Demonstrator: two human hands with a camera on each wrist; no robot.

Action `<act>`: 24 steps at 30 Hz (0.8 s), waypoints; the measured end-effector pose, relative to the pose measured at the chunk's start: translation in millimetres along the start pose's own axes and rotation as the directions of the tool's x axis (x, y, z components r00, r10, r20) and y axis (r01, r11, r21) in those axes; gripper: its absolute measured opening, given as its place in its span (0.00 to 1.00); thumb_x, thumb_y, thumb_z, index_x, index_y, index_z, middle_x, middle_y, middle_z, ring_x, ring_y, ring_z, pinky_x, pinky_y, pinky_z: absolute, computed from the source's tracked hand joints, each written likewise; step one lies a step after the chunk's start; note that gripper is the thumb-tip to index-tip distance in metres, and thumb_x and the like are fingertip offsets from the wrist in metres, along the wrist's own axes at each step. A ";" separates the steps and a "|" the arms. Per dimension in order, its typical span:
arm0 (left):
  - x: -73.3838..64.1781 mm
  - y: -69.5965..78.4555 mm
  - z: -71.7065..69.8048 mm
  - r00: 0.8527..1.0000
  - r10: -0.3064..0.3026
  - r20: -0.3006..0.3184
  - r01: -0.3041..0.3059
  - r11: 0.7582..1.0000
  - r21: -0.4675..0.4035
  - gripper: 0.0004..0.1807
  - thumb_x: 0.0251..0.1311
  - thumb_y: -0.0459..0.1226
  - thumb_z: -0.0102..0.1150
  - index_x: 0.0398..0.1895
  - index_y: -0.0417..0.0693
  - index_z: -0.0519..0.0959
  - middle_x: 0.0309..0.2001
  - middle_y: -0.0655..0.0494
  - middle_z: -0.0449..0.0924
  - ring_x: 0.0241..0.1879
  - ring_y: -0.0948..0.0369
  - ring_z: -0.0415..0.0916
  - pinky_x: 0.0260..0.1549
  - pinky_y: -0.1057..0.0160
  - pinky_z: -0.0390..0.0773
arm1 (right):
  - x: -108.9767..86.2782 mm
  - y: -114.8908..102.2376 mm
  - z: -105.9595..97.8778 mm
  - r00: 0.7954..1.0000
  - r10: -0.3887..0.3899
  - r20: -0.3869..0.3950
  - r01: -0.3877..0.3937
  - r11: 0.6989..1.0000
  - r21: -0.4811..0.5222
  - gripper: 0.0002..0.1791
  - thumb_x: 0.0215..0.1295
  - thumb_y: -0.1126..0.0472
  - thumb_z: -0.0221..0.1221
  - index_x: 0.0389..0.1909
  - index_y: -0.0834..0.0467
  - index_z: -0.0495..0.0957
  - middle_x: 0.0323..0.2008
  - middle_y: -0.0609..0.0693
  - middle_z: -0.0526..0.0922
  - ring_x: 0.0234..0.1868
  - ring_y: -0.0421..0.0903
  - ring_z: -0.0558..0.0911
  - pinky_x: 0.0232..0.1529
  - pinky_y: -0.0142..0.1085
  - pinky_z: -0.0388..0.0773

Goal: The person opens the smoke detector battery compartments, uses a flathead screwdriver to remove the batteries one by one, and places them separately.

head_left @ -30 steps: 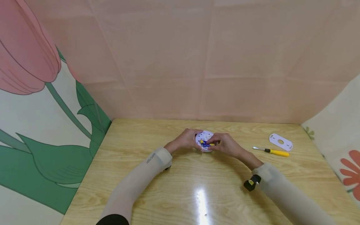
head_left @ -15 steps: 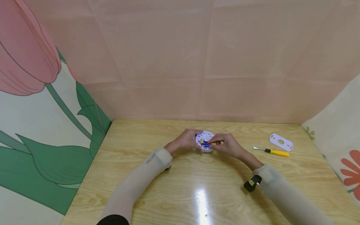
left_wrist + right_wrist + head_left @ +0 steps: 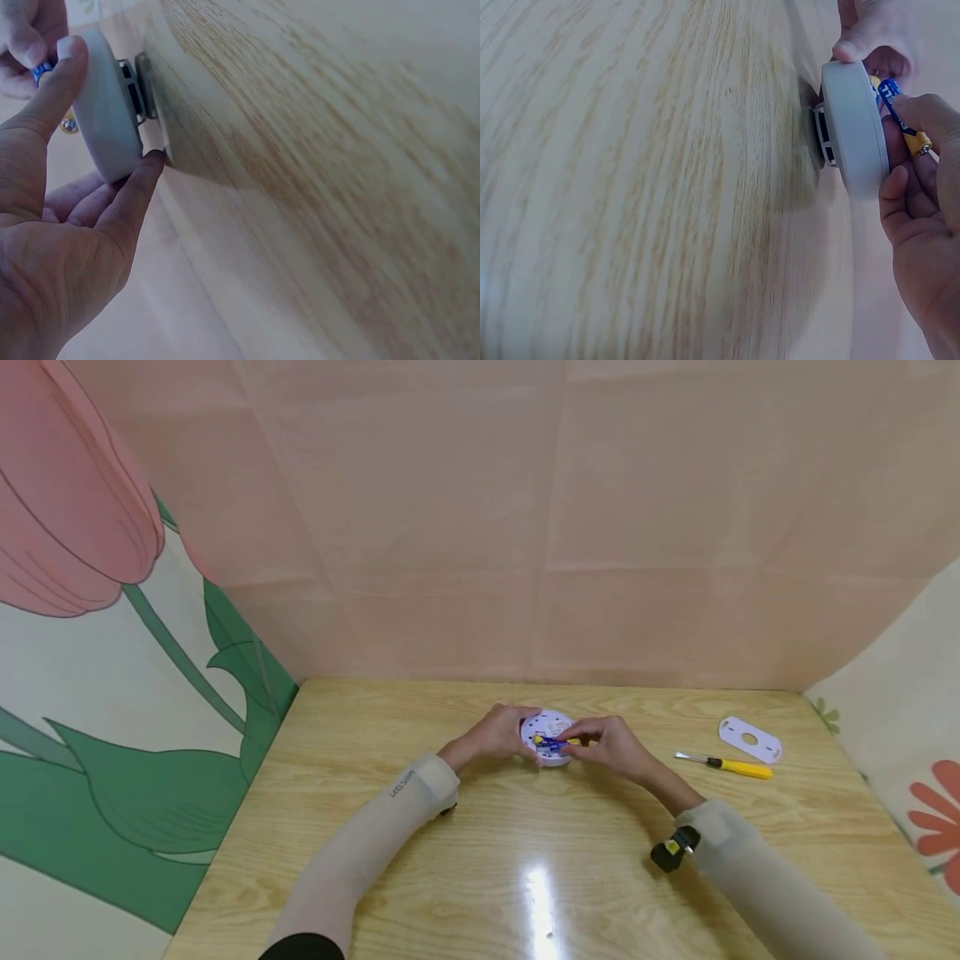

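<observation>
A round white smoke alarm (image 3: 545,723) stands at the back middle of the table, its slotted underside down in the wrist views. My left hand (image 3: 497,732) grips its left rim, thumb above and fingers below, as the left wrist view shows on the alarm's side (image 3: 107,112). My right hand (image 3: 611,747) pinches a blue and yellow battery (image 3: 905,118) between thumb and fingers at the alarm's face, one end sticking outward. Part of another yellow and blue battery (image 3: 874,82) shows behind it, at the face. How the inner ends sit is hidden by fingers.
On the right of the wooden table (image 3: 420,860) lies a yellow-handled screwdriver (image 3: 738,767), its tip toward the hands. Behind it is a flat white mounting plate (image 3: 768,747) with a round hole. A pink cloth backdrop (image 3: 525,527) rises at the table's back edge.
My right hand has shifted slightly right, and the pinched battery has moved a little right with it. My left hand and the smoke alarm have stayed nearly still.
</observation>
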State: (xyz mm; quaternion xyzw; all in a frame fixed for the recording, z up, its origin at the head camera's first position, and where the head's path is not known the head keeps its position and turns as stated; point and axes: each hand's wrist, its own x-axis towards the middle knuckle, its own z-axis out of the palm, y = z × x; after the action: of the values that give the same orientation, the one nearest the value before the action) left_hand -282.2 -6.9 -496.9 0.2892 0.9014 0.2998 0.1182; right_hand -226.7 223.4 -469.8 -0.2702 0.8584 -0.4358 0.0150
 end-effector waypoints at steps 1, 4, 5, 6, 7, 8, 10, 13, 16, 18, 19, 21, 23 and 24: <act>0.3 0.0 0.0 1.000 0.000 -0.001 0.000 1.000 0.003 0.56 0.31 0.53 0.82 0.69 0.48 0.69 0.63 0.53 0.76 0.57 0.61 0.74 0.58 0.66 0.71 | 0.1 0.4 -0.3 1.000 0.000 -0.002 0.000 1.000 0.000 0.09 0.55 0.69 0.70 0.38 0.61 0.87 0.36 0.55 0.87 0.28 0.48 0.76 0.27 0.31 0.73; 0.7 0.1 0.4 1.000 -0.003 -0.001 0.003 1.000 0.011 0.56 0.31 0.53 0.82 0.69 0.48 0.69 0.62 0.54 0.76 0.57 0.61 0.74 0.58 0.66 0.71 | 0.0 1.5 -1.3 1.000 -0.006 -0.004 0.006 1.000 0.004 0.09 0.55 0.69 0.70 0.38 0.62 0.87 0.37 0.56 0.87 0.30 0.47 0.78 0.28 0.29 0.75; 0.7 0.2 0.5 1.000 -0.005 0.000 0.005 1.000 0.011 0.56 0.31 0.53 0.82 0.69 0.48 0.69 0.62 0.54 0.76 0.57 0.61 0.74 0.58 0.66 0.71 | 0.0 1.3 -1.7 1.000 -0.006 -0.002 0.006 1.000 0.008 0.09 0.55 0.69 0.69 0.39 0.63 0.87 0.37 0.56 0.87 0.31 0.47 0.79 0.29 0.29 0.76; 0.7 0.3 0.5 1.000 -0.007 0.000 0.007 1.000 0.013 0.56 0.31 0.53 0.82 0.69 0.48 0.69 0.62 0.54 0.76 0.57 0.61 0.75 0.58 0.67 0.71 | -0.1 1.1 -2.2 1.000 -0.006 -0.002 0.006 1.000 0.014 0.09 0.55 0.69 0.69 0.39 0.63 0.87 0.37 0.56 0.87 0.31 0.47 0.80 0.30 0.29 0.77; 0.7 0.3 0.7 1.000 -0.006 0.000 0.006 1.000 0.016 0.56 0.32 0.53 0.82 0.69 0.48 0.69 0.62 0.54 0.76 0.57 0.61 0.75 0.58 0.66 0.71 | -0.1 1.0 -2.7 1.000 -0.007 -0.002 0.007 1.000 0.019 0.09 0.55 0.69 0.69 0.39 0.63 0.86 0.38 0.57 0.87 0.32 0.48 0.81 0.31 0.29 0.78; 0.6 0.4 0.7 1.000 -0.006 -0.001 0.006 1.000 0.017 0.55 0.32 0.53 0.82 0.69 0.48 0.69 0.63 0.54 0.76 0.57 0.61 0.75 0.58 0.66 0.71 | -0.3 0.7 -3.3 1.000 -0.006 -0.002 0.006 1.000 0.028 0.09 0.55 0.69 0.69 0.39 0.64 0.86 0.38 0.57 0.87 0.33 0.48 0.82 0.32 0.30 0.79; 0.4 0.4 0.9 1.000 -0.004 -0.003 0.004 1.000 0.019 0.55 0.32 0.53 0.82 0.69 0.48 0.69 0.63 0.53 0.76 0.57 0.61 0.75 0.59 0.66 0.71 | -0.6 0.0 -4.7 1.000 -0.005 -0.003 0.005 0.999 0.044 0.10 0.55 0.69 0.69 0.39 0.63 0.86 0.38 0.57 0.87 0.34 0.50 0.83 0.33 0.32 0.81; -0.2 0.5 0.9 1.000 0.002 -0.008 -0.001 1.000 0.017 0.56 0.31 0.53 0.82 0.69 0.46 0.69 0.64 0.53 0.75 0.59 0.61 0.74 0.60 0.65 0.70 | -0.9 0.8 -7.1 1.000 -0.007 -0.003 0.007 0.998 0.061 0.10 0.56 0.69 0.69 0.39 0.64 0.86 0.38 0.57 0.87 0.36 0.50 0.84 0.37 0.34 0.83; -0.5 0.2 0.7 1.000 0.008 -0.008 -0.007 1.000 0.012 0.56 0.32 0.54 0.82 0.69 0.45 0.68 0.64 0.52 0.74 0.60 0.60 0.73 0.61 0.64 0.69 | -1.1 2.4 -9.6 1.000 -0.002 -0.011 0.003 0.998 0.068 0.10 0.56 0.69 0.69 0.40 0.64 0.85 0.38 0.56 0.87 0.36 0.48 0.84 0.37 0.33 0.83; -0.6 0.4 0.7 1.000 0.009 -0.008 -0.009 1.000 0.010 0.56 0.32 0.54 0.82 0.69 0.45 0.68 0.64 0.52 0.74 0.60 0.60 0.73 0.61 0.63 0.70 | -1.5 3.4 -11.2 1.000 0.004 -0.016 -0.003 0.997 0.080 0.09 0.56 0.70 0.69 0.39 0.64 0.85 0.38 0.56 0.87 0.36 0.47 0.83 0.37 0.32 0.82; -0.6 0.5 0.7 1.000 0.009 -0.009 -0.009 1.000 0.009 0.56 0.32 0.54 0.82 0.69 0.44 0.69 0.64 0.52 0.74 0.60 0.60 0.73 0.61 0.63 0.70 | -1.7 4.1 -11.9 1.000 0.003 -0.020 -0.002 0.996 0.086 0.09 0.56 0.70 0.68 0.39 0.64 0.85 0.38 0.57 0.87 0.36 0.47 0.83 0.37 0.31 0.82; -0.6 0.8 0.4 1.000 0.008 -0.011 -0.008 1.000 0.011 0.56 0.32 0.54 0.82 0.69 0.45 0.69 0.64 0.52 0.74 0.61 0.60 0.73 0.62 0.63 0.69 | -2.1 5.6 -13.2 1.000 -0.007 -0.025 0.010 0.995 0.101 0.10 0.56 0.71 0.68 0.40 0.65 0.85 0.38 0.58 0.87 0.36 0.47 0.83 0.37 0.31 0.82; -0.5 1.1 0.2 1.000 0.007 -0.014 -0.006 1.000 0.012 0.56 0.32 0.54 0.82 0.69 0.45 0.69 0.64 0.52 0.74 0.60 0.60 0.73 0.62 0.63 0.69 | -2.7 6.9 -14.6 0.999 -0.014 -0.030 0.017 0.994 0.108 0.10 0.56 0.72 0.68 0.40 0.66 0.85 0.39 0.59 0.86 0.36 0.47 0.83 0.37 0.30 0.82; -0.6 1.4 0.1 1.000 0.006 -0.014 -0.006 1.000 0.011 0.55 0.32 0.53 0.82 0.68 0.45 0.69 0.64 0.52 0.74 0.60 0.60 0.73 0.62 0.63 0.69 | -3.0 7.6 -15.4 0.999 -0.020 -0.035 0.024 0.994 0.109 0.10 0.56 0.72 0.68 0.40 0.66 0.85 0.39 0.60 0.86 0.36 0.47 0.84 0.37 0.30 0.82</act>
State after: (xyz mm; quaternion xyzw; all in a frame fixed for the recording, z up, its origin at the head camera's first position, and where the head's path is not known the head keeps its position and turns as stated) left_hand -281.0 -6.3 -496.1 0.2905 0.9029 0.2973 0.1093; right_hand -231.6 239.9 -466.6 -0.2710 0.8305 -0.4865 0.0107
